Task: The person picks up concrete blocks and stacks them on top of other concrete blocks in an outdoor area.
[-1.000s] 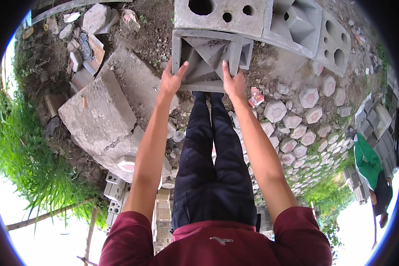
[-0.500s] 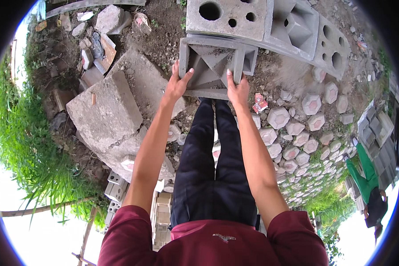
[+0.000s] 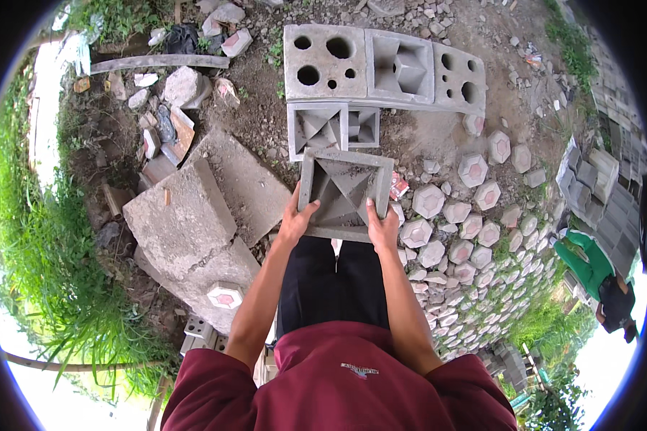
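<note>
Ground (image 3: 431,133): brown soil, rubble (image 3: 185,87) far left
Grass (image 3: 57,273): tall, green, along the left
Slab (image 3: 180,212): cracked concrete, left
Pavers (image 3: 429,202): hexagonal, spread across the right
Light: bright outdoor daylight

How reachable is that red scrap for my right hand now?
Probably not yet: your right hand grips the right side of the square concrete block. The red scrap shows just past that edge, but the hand would likely need freeing first.

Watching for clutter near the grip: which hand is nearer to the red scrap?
Right. The right hand grips the concrete block's right side, just below the red scrap in the picture; the left hand, on the left side, is farther.
</note>
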